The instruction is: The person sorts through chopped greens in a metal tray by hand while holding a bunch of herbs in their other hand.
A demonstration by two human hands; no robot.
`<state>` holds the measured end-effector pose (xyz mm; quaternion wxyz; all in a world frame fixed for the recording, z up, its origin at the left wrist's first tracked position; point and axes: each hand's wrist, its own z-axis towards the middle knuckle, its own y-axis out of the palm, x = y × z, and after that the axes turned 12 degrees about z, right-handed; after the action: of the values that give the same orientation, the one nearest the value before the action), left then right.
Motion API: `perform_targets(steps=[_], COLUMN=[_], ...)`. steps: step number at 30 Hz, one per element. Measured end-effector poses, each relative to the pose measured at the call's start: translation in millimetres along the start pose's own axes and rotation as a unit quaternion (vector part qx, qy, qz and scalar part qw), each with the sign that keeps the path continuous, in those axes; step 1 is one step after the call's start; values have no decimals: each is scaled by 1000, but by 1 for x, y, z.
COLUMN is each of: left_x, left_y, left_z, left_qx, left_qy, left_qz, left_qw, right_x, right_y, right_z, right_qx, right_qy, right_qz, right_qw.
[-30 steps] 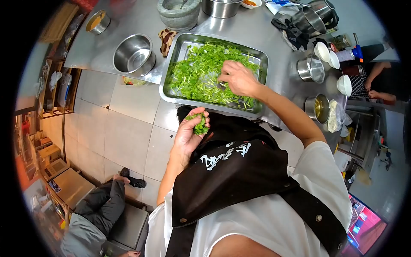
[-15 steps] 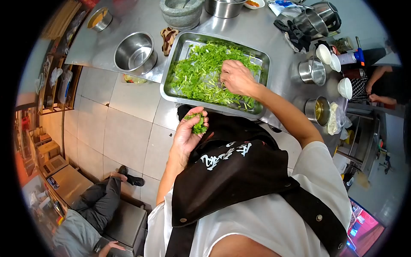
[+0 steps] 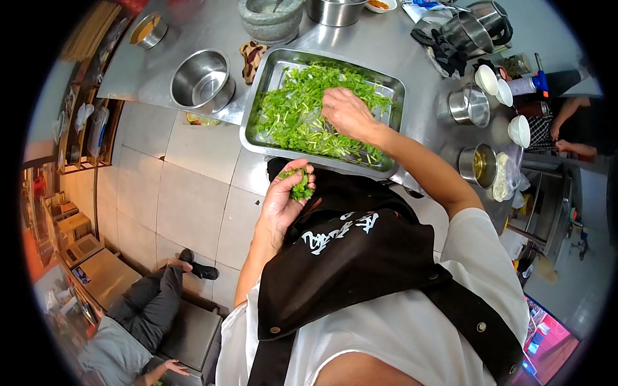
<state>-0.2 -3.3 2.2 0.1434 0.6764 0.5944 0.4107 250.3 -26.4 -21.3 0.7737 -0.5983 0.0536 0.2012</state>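
Chopped green herbs [image 3: 293, 103] with pale stems lie spread over a rectangular steel tray [image 3: 247, 132] on the metal table. My right hand [image 3: 347, 112] is down in the tray, its fingers bent into the greens; its fingertips are hidden, so what they hold cannot be seen. Just outside the tray's near edge, my left hand [image 3: 283, 201] is cupped palm up. Its fingers curl around a small clump of the chopped herbs [image 3: 300, 186], in front of my black apron [image 3: 347, 276].
A steel bowl [image 3: 201, 80] and a patterned cloth [image 3: 252, 61] stand left of the tray, with a stone mortar [image 3: 271, 20] behind. Steel pots [image 3: 468, 106] and white bowls [image 3: 519, 131] line the right. Other people are at the right [image 3: 573, 128] and lower left [image 3: 145, 309].
My right hand has shifted slightly left and up within the tray, over the herbs. My left hand stays almost in place with its clump.
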Motion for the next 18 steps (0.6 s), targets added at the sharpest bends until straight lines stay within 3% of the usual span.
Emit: perform_targets(steps=[5,9,14,18], left_x=[0,1,3,4], left_y=[-2,-3,7,20], left_z=[2,1,5,12], left_qx=[-10,-10,-17,-29], left_qy=[-4,1,-3,-4], left_qz=[-3,-4,22,34], left_qw=[1000,1000,1000,999], right_x=[1,0,-9,-35], right_y=[0,-15,-32,-45], right_z=[1,-8,-14,-15], right_qx=[-15,-18,-26,-50], right_qy=[-32,127,152,173], right_qz=[-54,118,244,400], right_qw=[998,985,957,899])
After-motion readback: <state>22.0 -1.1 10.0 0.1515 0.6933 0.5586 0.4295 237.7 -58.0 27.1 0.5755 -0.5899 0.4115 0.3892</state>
